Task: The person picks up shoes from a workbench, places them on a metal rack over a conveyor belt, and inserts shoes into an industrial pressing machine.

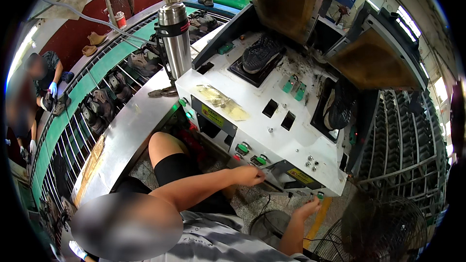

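Observation:
My left hand [250, 175] is held with its fingers curled in, just below a green push button [262, 159] on the front of a white machine [252, 111]. My right hand [307, 208] has bent fingers and its tips are at another green button [320, 195] on the right end of that front; whether they press it I cannot tell. No object shows in either hand. On the machine's top, a black shoe [262, 54] lies on the left pad and a second black shoe [338, 106] sits in the right station. Both hinged lids, the left lid [286, 2] and the right lid [376, 58], stand raised.
A steel thermos [175, 41] stands on the metal ledge left of the machine. Beyond it runs a green conveyor [90, 82] with racked shoes. Two people work at the far left. A fan [374, 228] is at lower right, below a black shoe rack [403, 136].

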A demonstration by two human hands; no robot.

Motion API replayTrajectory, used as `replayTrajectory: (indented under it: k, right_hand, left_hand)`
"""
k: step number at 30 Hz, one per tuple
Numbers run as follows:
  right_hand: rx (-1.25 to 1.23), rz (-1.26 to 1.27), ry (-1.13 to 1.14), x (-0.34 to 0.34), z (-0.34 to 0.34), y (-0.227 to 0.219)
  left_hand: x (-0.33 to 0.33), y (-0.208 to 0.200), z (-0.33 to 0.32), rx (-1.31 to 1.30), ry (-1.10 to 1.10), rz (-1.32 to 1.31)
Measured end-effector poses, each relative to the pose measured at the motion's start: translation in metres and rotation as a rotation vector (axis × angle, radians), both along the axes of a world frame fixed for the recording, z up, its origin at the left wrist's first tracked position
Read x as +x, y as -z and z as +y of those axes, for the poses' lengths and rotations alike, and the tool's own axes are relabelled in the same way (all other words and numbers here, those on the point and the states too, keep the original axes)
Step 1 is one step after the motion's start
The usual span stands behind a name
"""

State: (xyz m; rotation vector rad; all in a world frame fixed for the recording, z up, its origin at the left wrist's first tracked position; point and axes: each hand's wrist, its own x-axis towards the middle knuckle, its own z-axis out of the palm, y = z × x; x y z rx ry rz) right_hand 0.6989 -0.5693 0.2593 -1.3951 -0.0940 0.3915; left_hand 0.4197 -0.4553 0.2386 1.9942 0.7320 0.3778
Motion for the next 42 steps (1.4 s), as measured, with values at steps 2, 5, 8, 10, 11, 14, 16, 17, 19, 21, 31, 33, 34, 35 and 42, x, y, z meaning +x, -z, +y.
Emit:
replayTrajectory:
  k: [2, 5, 8, 10, 11, 14, 16, 17, 19, 21, 31, 33, 34, 35, 42]
  right_hand:
    - [0.094, 0.387, -0.002, 0.014, 0.007, -0.009]
    - [-0.108, 0.139, -0.075, 0.009, 0.007, -0.002]
    - [-0.279, -0.064, -0.395, -0.034, -0.005, 0.014]
    - [-0.272, -0.485, -0.812, -0.083, -0.001, 0.055]
    - [-0.252, -0.478, -0.98, -0.109, 0.001, 0.06]
    - [0.006, -0.76, -1.27, -0.197, 0.043, 0.021]
    - [0.273, -0.901, -1.189, -0.247, 0.091, -0.012]
    - [0.322, -0.942, -1.131, -0.27, 0.116, -0.039]
    - [0.291, -0.865, -0.987, -0.291, 0.18, -0.066]
    - [0.3, -1.001, -0.843, -0.303, 0.262, -0.089]
    - [-1.045, -1.354, -0.663, -0.278, 0.506, -0.168]
    - [-1.035, -1.148, -0.602, -0.267, 0.529, -0.15]
    - [-1.075, -1.038, -0.553, -0.238, 0.559, -0.139]
    - [-1.092, -0.885, -0.529, -0.243, 0.56, -0.136]
    - [-0.609, -1.106, -0.414, -0.271, 0.448, -0.148]
  left_hand:
    - [0.025, -0.006, 0.022, -0.047, -0.112, 0.054]
    - [0.018, -0.012, 0.025, -0.044, -0.1, 0.108]
    - [-0.025, -0.014, 0.027, 0.036, -0.115, 0.088]
    - [-0.073, -0.014, 0.025, 0.075, -0.205, 0.104]
    - [-0.102, -0.018, 0.028, 0.091, -0.283, 0.131]
    - [-0.2, -0.008, 0.022, 0.099, -0.712, 0.158]
    - [-0.27, -0.003, 0.009, 0.129, -1.032, 0.109]
    - [-0.305, 0.004, -0.003, 0.221, -1.208, 0.058]
    - [-0.348, -0.03, -0.023, -0.031, -1.47, 0.068]
    - [-0.41, -0.011, -0.053, 0.021, -1.736, 0.074]
    - [-0.478, 0.024, -0.137, 0.259, -1.923, 0.636]
    - [-0.48, 0.023, -0.143, 0.167, -1.983, 0.652]
    - [-0.478, 0.018, -0.139, 0.173, -1.948, 0.589]
    - [-0.481, 0.025, -0.145, 0.203, -1.957, 0.6]
    - [-0.485, 0.014, -0.15, 0.267, -2.066, 0.361]
